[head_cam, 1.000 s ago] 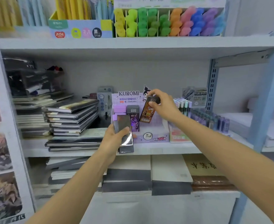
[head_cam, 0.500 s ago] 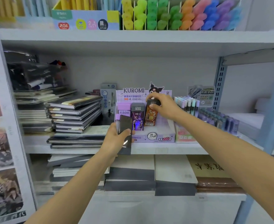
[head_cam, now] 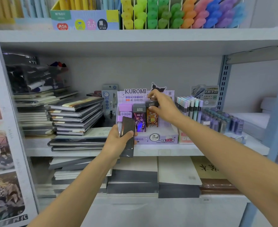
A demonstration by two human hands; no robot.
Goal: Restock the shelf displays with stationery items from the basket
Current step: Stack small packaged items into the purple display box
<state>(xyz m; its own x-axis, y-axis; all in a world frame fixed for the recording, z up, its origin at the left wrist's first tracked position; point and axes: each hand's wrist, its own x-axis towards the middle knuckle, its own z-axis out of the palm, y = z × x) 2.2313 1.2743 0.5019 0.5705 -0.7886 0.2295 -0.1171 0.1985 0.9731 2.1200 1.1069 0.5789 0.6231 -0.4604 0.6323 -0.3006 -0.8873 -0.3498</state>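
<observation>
While three cases (head_cam: 139, 119) stood in one purple box (head_cam: 163, 138), the right hand (head_cam: 166, 108) pinched the cap of the orange case (head_cam: 152, 119). The left hand (head_cam: 116, 144) clamped one dark pack (head_cam: 128, 128).

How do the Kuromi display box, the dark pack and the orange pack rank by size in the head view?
1. Kuromi display box
2. dark pack, though it is nearer the camera, so unsure
3. orange pack

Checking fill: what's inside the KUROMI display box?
Upright inside: lilac Kuromi case, purple Ultraman case, orange case pinched by the right hand. The left hand and its dark pack cover the KUROMI box at front left.
</observation>
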